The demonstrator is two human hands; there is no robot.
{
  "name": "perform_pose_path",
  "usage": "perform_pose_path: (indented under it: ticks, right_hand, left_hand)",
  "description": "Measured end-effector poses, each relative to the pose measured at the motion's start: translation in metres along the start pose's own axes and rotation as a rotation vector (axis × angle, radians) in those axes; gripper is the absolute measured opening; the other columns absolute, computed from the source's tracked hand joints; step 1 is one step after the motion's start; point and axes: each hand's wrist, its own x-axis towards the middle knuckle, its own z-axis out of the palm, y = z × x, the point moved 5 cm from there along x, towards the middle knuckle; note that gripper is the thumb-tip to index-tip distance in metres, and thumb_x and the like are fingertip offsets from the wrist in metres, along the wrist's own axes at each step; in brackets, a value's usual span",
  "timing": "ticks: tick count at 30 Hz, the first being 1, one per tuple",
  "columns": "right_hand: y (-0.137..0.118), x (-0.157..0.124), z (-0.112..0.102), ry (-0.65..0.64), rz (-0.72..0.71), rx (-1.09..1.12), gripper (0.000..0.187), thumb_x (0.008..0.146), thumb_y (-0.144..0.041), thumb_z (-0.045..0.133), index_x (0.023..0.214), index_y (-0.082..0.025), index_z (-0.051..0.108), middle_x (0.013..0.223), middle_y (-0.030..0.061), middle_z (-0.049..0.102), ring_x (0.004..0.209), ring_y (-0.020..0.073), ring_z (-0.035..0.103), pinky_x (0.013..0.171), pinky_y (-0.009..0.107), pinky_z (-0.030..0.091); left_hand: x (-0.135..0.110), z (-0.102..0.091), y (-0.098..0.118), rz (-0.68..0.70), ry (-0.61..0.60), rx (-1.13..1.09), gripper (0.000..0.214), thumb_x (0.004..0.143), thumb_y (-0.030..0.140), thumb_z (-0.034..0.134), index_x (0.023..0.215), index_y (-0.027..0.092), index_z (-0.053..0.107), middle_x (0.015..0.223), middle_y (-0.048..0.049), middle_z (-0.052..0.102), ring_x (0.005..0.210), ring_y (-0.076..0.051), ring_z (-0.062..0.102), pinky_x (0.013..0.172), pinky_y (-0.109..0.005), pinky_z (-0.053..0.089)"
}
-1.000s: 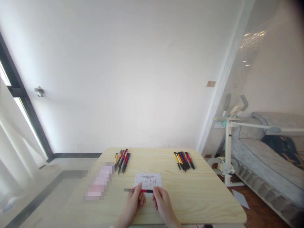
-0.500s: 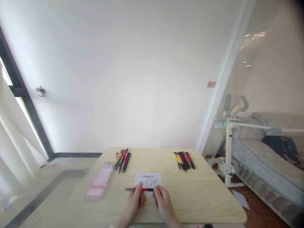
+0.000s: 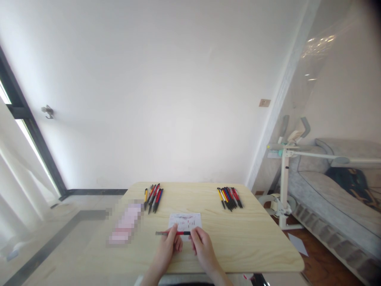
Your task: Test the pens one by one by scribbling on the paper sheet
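Note:
Both my hands hold one red and black pen [image 3: 181,233] level above the wooden table [image 3: 253,246]. My left hand [image 3: 169,247] pinches the pen near its middle, and its dark tip pokes out to the left. My right hand [image 3: 200,246] grips the black end. Just beyond the pen lies a small white paper [image 3: 185,220] with scribbles on it. A bunch of pens [image 3: 153,196] lies at the far left of the table. Another bunch of pens [image 3: 229,197] lies at the far right.
A blurred pink patch [image 3: 125,224] lies on the table's left side. Right of the table stand a white stand with arms [image 3: 284,174] and a grey sofa [image 3: 336,190]. A white wall is behind; a window frame is at left.
The view has shifted slightly, so everything sits a little higher in the picture. My hands keep the same hold on the pen.

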Motion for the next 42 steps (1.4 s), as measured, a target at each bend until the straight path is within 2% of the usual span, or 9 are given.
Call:
perform_pose_path:
  ticks: [8, 14, 20, 28, 33, 42]
  right_hand:
    - [-0.007, -0.001, 0.001, -0.014, -0.030, 0.015, 0.040, 0.081, -0.057, 0.045, 0.072, -0.018, 0.050, 0.046, -0.0084, 0.037, 0.037, 0.0068, 0.034, 0.036, 0.018, 0.025]
    - [-0.009, -0.001, 0.001, 0.005, -0.036, 0.041, 0.037, 0.079, -0.052, 0.050, 0.085, -0.016, 0.055, 0.049, -0.0076, 0.040, 0.039, 0.0071, 0.036, 0.036, 0.017, 0.027]
    - [-0.012, 0.000, 0.000, 0.035, -0.009, 0.070, 0.041, 0.075, -0.058, 0.052, 0.080, -0.017, 0.054, 0.047, -0.0086, 0.039, 0.036, 0.0067, 0.034, 0.033, 0.017, 0.025]
    - [0.000, 0.002, 0.000, 0.048, 0.009, 0.056, 0.047, 0.078, -0.063, 0.043, 0.064, -0.018, 0.047, 0.044, -0.0084, 0.036, 0.036, 0.0063, 0.032, 0.035, 0.018, 0.023]
    - [0.000, 0.002, 0.000, 0.049, -0.009, 0.012, 0.047, 0.078, -0.061, 0.044, 0.060, -0.018, 0.046, 0.045, -0.0072, 0.036, 0.039, 0.0070, 0.034, 0.036, 0.019, 0.023]
    - [0.000, 0.001, 0.000, 0.038, -0.026, -0.014, 0.044, 0.081, -0.058, 0.043, 0.062, -0.018, 0.046, 0.048, -0.0066, 0.038, 0.041, 0.0073, 0.034, 0.037, 0.019, 0.024]
  left_hand:
    - [-0.001, 0.000, 0.002, 0.009, -0.007, -0.005, 0.048, 0.073, 0.057, 0.052, 0.046, 0.022, 0.034, 0.037, 0.0073, 0.033, 0.036, -0.009, 0.039, 0.040, -0.024, 0.030]
    - [0.000, -0.001, -0.001, 0.003, -0.003, -0.027, 0.048, 0.074, 0.057, 0.051, 0.046, 0.022, 0.033, 0.037, 0.0076, 0.033, 0.036, -0.009, 0.038, 0.040, -0.024, 0.029]
    - [0.000, 0.000, 0.000, 0.000, 0.004, -0.051, 0.048, 0.072, 0.058, 0.053, 0.047, 0.022, 0.032, 0.036, 0.0081, 0.032, 0.035, -0.009, 0.037, 0.039, -0.024, 0.029]
    - [-0.002, 0.001, 0.001, -0.023, 0.010, -0.065, 0.050, 0.070, 0.061, 0.053, 0.046, 0.022, 0.032, 0.036, 0.0079, 0.032, 0.036, -0.008, 0.037, 0.039, -0.024, 0.029]
    - [-0.002, 0.001, 0.002, -0.034, 0.025, -0.072, 0.051, 0.068, 0.062, 0.053, 0.046, 0.023, 0.030, 0.036, 0.0086, 0.030, 0.035, -0.008, 0.036, 0.038, -0.023, 0.028]
    - [-0.002, 0.002, 0.004, -0.025, 0.019, -0.077, 0.050, 0.068, 0.060, 0.055, 0.045, 0.023, 0.030, 0.037, 0.0088, 0.029, 0.036, -0.008, 0.035, 0.039, -0.024, 0.028]
